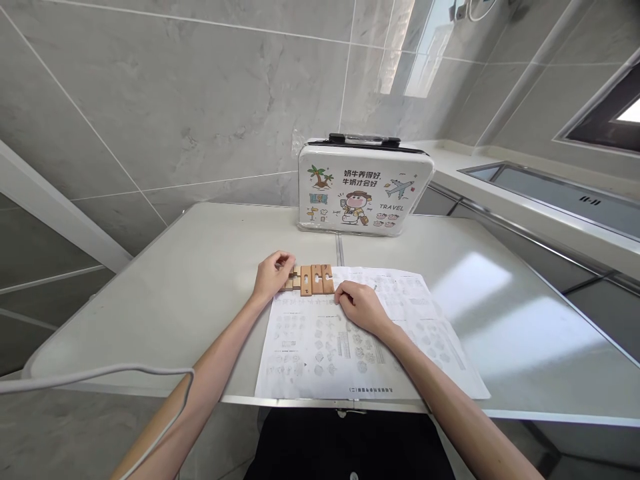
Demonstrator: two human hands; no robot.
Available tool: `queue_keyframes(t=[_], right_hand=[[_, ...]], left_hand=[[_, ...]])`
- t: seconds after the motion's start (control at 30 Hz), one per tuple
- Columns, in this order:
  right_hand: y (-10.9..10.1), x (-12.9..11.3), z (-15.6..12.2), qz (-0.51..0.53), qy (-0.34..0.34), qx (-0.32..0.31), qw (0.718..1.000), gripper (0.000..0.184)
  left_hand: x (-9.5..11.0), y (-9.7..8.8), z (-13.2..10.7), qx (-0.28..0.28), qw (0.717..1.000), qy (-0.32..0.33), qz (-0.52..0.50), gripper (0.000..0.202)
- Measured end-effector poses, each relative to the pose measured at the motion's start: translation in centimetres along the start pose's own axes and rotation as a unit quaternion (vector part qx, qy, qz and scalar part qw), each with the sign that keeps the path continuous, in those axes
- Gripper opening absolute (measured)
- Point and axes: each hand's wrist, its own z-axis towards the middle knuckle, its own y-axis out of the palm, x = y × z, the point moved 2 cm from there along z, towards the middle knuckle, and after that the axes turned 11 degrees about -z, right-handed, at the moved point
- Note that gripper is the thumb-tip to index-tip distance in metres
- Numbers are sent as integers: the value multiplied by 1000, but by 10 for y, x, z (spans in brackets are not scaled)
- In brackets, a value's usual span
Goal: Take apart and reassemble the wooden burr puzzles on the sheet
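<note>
Several notched wooden puzzle pieces (306, 281) lie side by side in a row on the top left of a printed sheet (310, 373). A few bear dark handwritten numerals, and cut-outs show in their middles. At the row's left end, the fingers of my left hand (273, 274) are closed at a notched wooden piece (297, 283), partly covering it. My right hand (364, 305) rests on the sheet just right of the row, its fingers curled in near the rightmost piece. What those fingertips hold, if anything, is hidden. Small puzzle diagrams cover the sheet, upside down to me.
A white case (365, 190) with travel cartoons and a black handle stands at the back of the folding table (200, 267), against the tiled wall. A pale cable (100, 375) crosses my left forearm. On the right is a counter with a glass-topped inset (560, 193).
</note>
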Motion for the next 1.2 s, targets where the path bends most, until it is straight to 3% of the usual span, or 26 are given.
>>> queue_keyframes(t=[0.17, 0.47, 0.7, 1.2], right_hand=[[0, 1, 0, 0, -1, 3, 1000, 28], [0, 0, -1, -1, 2, 0, 1000, 28], [1, 1, -1, -1, 0, 3, 1000, 28], [0, 1, 0, -1, 2, 5, 1000, 27]], left_hand=[[-1, 3, -1, -44, 995, 49, 79, 13], [-1, 3, -1, -46, 995, 41, 80, 14], [3, 4, -2, -75, 989, 34, 119, 23], [7, 14, -12, -98, 956, 130, 245, 57]])
